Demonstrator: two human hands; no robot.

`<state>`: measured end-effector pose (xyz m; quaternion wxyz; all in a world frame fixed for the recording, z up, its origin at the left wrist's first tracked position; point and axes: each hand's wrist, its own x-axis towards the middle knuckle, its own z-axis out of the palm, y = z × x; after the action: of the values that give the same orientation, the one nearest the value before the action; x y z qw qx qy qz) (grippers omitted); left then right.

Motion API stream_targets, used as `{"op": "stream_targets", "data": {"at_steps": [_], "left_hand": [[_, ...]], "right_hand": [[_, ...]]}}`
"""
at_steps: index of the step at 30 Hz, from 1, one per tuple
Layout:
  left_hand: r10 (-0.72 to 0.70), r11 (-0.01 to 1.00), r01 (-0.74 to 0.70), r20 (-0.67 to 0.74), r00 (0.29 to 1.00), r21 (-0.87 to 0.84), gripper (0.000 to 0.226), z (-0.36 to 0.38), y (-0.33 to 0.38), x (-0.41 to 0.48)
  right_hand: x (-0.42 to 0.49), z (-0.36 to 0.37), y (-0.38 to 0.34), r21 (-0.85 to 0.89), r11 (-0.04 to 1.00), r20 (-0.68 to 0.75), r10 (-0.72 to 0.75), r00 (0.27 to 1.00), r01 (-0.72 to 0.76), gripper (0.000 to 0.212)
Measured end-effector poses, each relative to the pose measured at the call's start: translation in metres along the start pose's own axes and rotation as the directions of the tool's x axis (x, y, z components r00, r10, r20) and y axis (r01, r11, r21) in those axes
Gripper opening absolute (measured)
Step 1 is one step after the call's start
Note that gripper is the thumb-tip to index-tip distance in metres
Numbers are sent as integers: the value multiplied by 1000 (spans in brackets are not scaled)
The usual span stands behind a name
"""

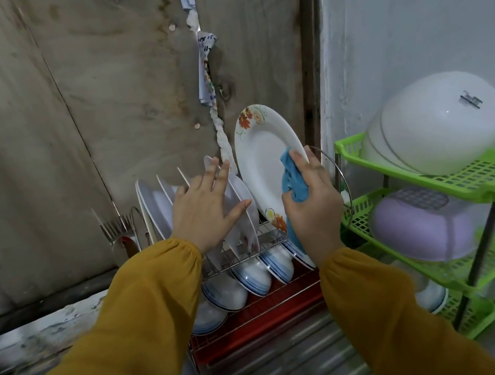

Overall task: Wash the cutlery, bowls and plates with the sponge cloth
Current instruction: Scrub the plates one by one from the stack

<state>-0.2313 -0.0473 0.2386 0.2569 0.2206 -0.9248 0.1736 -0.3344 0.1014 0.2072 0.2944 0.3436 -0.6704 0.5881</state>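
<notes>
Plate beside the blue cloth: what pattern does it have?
The plate is white with orange flowers near its rim; head view.

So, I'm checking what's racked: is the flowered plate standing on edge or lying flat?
On edge: the flowered plate stands nearly upright over the dish rack, right hand holding the blue cloth against it.

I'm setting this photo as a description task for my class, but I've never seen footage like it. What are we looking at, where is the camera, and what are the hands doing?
There is no machine here. This is one picture from a camera worn on a person's head, looking down at their own two hands. The right hand grips a blue cloth against an upright flowered plate at the right end of a dish rack. The left hand, fingers straight, reaches over white plates standing in the rack. Striped bowls fill its lower row, with forks at its left end. A green shelf stands alongside.
</notes>
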Motion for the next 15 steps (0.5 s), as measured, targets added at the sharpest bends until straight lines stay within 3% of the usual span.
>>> {"op": "stream_targets", "data": {"at_steps": [9, 15], "left_hand": [[16, 999, -8, -189, 982, 42, 77, 13, -6, -9], [0, 999, 8, -188, 982, 42, 71, 15, -6, -14]], "right_hand": [[-2, 3, 4, -72, 997, -25, -8, 1000, 6, 71], [-5, 6, 0, -56, 998, -102, -41, 994, 36, 74]]}}
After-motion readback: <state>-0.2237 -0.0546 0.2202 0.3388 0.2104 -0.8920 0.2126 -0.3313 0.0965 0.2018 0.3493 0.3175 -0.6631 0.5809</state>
